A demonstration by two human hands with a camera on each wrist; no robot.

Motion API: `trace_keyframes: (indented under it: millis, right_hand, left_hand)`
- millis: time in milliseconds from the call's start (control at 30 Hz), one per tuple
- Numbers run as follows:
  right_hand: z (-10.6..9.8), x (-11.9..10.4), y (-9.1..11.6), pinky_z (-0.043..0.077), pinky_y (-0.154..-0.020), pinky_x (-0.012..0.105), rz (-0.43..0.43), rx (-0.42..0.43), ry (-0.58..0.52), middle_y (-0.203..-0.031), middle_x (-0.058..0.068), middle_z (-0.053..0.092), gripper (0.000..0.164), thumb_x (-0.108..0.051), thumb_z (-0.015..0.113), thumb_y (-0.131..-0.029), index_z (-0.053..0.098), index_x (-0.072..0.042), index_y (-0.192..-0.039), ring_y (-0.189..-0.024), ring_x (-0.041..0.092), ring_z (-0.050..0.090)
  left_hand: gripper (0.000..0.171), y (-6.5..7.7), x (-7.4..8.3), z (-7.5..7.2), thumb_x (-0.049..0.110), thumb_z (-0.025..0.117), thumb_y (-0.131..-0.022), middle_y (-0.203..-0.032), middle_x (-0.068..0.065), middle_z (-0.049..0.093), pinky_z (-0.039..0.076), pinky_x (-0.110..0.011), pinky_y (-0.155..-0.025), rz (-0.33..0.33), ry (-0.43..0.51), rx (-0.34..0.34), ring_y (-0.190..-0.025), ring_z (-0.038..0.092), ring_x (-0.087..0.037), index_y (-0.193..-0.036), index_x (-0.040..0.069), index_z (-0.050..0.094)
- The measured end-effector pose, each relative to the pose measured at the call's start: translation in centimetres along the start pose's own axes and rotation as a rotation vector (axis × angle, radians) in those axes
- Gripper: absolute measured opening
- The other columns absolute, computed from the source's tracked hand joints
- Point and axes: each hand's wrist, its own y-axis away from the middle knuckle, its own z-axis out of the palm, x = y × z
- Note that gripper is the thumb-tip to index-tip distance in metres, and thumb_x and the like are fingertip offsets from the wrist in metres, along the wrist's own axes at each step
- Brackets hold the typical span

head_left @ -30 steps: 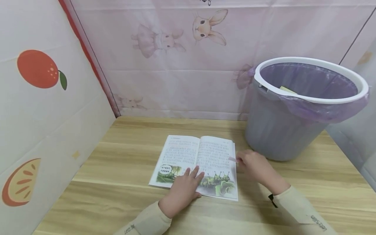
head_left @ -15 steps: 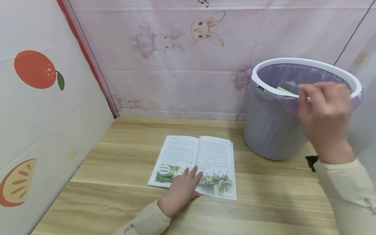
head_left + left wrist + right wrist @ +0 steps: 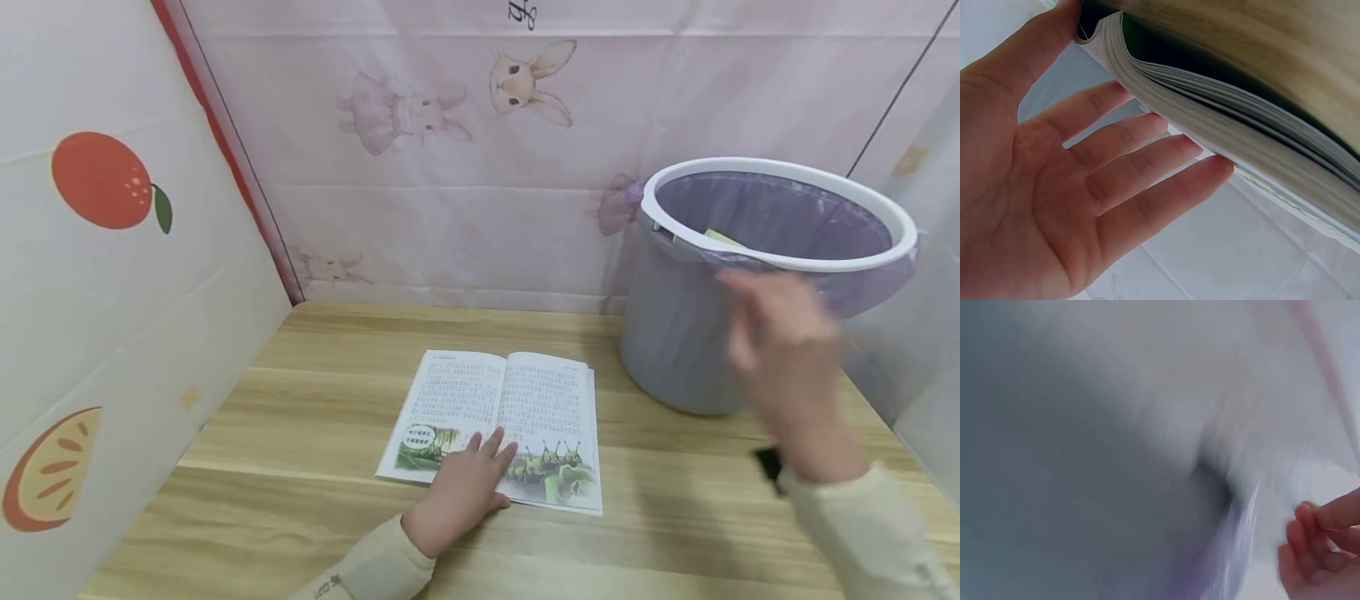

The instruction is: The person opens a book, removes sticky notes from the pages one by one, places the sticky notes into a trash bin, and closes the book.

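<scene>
An open book [image 3: 465, 387] with printed text and green caterpillar pictures lies on the wooden table. My left hand [image 3: 461, 487] rests on its lower middle, fingers spread straight over the pages; the left wrist view shows the fingertips against the book's page edges [image 3: 1235, 137]. Blurred by motion, my right hand [image 3: 791, 350] is in the air in front of the grey bin [image 3: 675, 333]. Its fingers are loosely bent, and I see nothing held between them. In the right wrist view, thumb and fingers of the right hand [image 3: 1325, 550] come close together.
The bin has a white rim [image 3: 817, 264] and a purple liner [image 3: 772, 208]; a yellowish piece [image 3: 723, 239] shows inside. A pink rabbit-print sheet [image 3: 450, 208] hangs behind the table [image 3: 300, 433], and a fruit-print sheet [image 3: 112, 317] stands at the left.
My right hand moved from the book's right edge, pinching a small pale strip, up to the bin's opening, then back down in front of it without the strip. My left hand stayed on the book.
</scene>
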Motion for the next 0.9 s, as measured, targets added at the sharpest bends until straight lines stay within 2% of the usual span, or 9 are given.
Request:
trace_keyframes:
  millis: [67, 133, 200, 267, 367, 467, 600, 767, 900]
  right_hand:
    - [1.8, -1.4, 3.0, 0.047, -0.067, 0.033, 0.104, -0.225, -0.192, -0.087, 0.02, 0.067, 0.018, 0.005, 0.061, -0.086, 0.068, 0.006, -0.103, -0.071, 0.03, 0.059]
    - [3.9, -1.8, 5.8, 0.052, -0.071, 0.028, 0.298, -0.53, -0.375, -0.095, 0.022, 0.068, 0.023, 0.001, 0.062, -0.089, 0.064, 0.01, -0.11, -0.079, 0.026, 0.064]
    - [6.0, -1.5, 8.0, 0.055, -0.079, 0.036, 0.561, -0.816, -0.491, -0.108, 0.028, 0.064, 0.034, -0.005, 0.058, -0.094, 0.055, 0.016, -0.12, -0.091, 0.032, 0.065]
    - [7.8, -0.9, 9.6, 0.053, -0.086, 0.044, 0.78, -0.981, -0.562, -0.119, 0.035, 0.057, 0.043, -0.008, 0.053, -0.097, 0.044, 0.021, -0.127, -0.104, 0.039, 0.061]
    - [9.7, -0.3, 10.9, 0.054, -0.084, 0.038, 0.994, -1.026, -0.609, -0.122, 0.035, 0.054, 0.05, -0.01, 0.052, -0.097, 0.037, 0.023, -0.131, -0.1, 0.031, 0.062]
    - [10.6, -0.2, 11.3, 0.055, -0.076, 0.03, 1.046, -1.012, -0.612, -0.112, 0.03, 0.058, 0.051, -0.008, 0.054, -0.096, 0.036, 0.024, -0.13, -0.087, 0.019, 0.062]
    - [10.9, -0.4, 11.5, 0.053, -0.068, 0.024, 1.035, -1.015, -0.598, -0.09, 0.015, 0.061, 0.045, -0.007, 0.058, -0.093, 0.044, 0.023, -0.122, -0.073, 0.012, 0.057]
    - [10.5, -1.0, 12.2, 0.053, -0.063, 0.029, 1.012, -1.024, -0.597, -0.071, 0.004, 0.057, 0.019, -0.009, 0.064, -0.09, 0.057, 0.009, -0.091, -0.064, 0.013, 0.058]
    - [9.6, -1.8, 12.2, 0.056, -0.061, 0.032, 1.009, -1.043, -0.637, -0.069, 0.003, 0.061, 0.02, -0.011, 0.069, -0.088, 0.056, 0.003, -0.081, -0.062, 0.014, 0.062]
  left_hand:
    - [0.067, 0.0, -0.1, 0.0, 0.05, 0.074, -0.076, -0.14, -0.006, 0.053, 0.057, -0.033, -0.065, 0.002, 0.01, 0.009, -0.118, 0.058, -0.028, -0.134, 0.02, 0.058]
    - [0.067, -0.1, -0.2, -0.1, 0.049, 0.074, -0.076, -0.14, -0.006, 0.053, 0.057, -0.034, -0.066, 0.002, 0.021, 0.011, -0.118, 0.058, -0.029, -0.134, 0.019, 0.057]
    - [0.067, 0.0, -0.3, -0.2, 0.048, 0.074, -0.077, -0.14, -0.007, 0.052, 0.057, -0.035, -0.068, -0.001, 0.042, -0.003, -0.118, 0.058, -0.029, -0.135, 0.019, 0.057]
    - [0.067, 0.0, -0.4, -0.2, 0.048, 0.074, -0.077, -0.14, -0.008, 0.052, 0.057, -0.036, -0.069, -0.001, 0.066, -0.014, -0.118, 0.057, -0.03, -0.135, 0.018, 0.057]
    - [0.067, 0.1, -0.4, -0.3, 0.047, 0.075, -0.077, -0.14, -0.008, 0.052, 0.057, -0.036, -0.07, 0.001, 0.089, -0.024, -0.118, 0.058, -0.03, -0.135, 0.018, 0.057]
    - [0.067, 0.1, -0.4, -0.5, 0.046, 0.075, -0.077, -0.14, -0.009, 0.053, 0.057, -0.036, -0.071, 0.003, 0.103, -0.019, -0.117, 0.058, -0.03, -0.134, 0.017, 0.057]
    - [0.068, 0.0, -0.4, -0.5, 0.044, 0.076, -0.077, -0.14, -0.011, 0.052, 0.057, -0.037, -0.072, 0.005, 0.125, -0.016, -0.117, 0.058, -0.032, -0.135, 0.014, 0.057]
    - [0.072, -0.1, -0.2, -0.4, 0.042, 0.077, -0.077, -0.139, -0.015, 0.051, 0.057, -0.037, -0.072, 0.011, 0.129, -0.019, -0.118, 0.057, -0.032, -0.137, 0.011, 0.053]
    - [0.077, 0.6, 0.6, -1.1, 0.039, 0.076, -0.079, -0.142, -0.018, 0.048, 0.052, -0.038, -0.09, 0.086, 0.126, 0.02, -0.125, 0.051, -0.032, -0.141, 0.004, 0.046]
